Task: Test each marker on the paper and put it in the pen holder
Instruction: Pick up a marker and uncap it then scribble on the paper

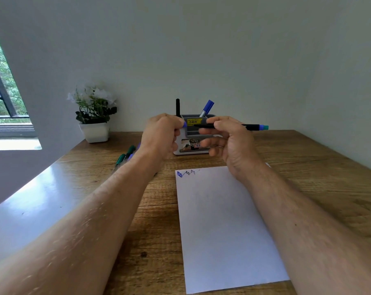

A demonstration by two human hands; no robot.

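Both forearms are seen bare to frame edge; no sleeves, fine hair on both. A thin ring (221, 146) is worn on a finger of the right hand (229, 141). Left hand (159, 135): nothing seen worn.

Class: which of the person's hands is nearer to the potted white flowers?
Left. The left hand is raised just right of the potted white flowers; the right hand is farther right, holding a marker.

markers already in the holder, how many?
2: a black marker upright at the left of the pen holder, and a blue marker leaning in its back compartment. The hands cover part of the holder, so more may be hidden.
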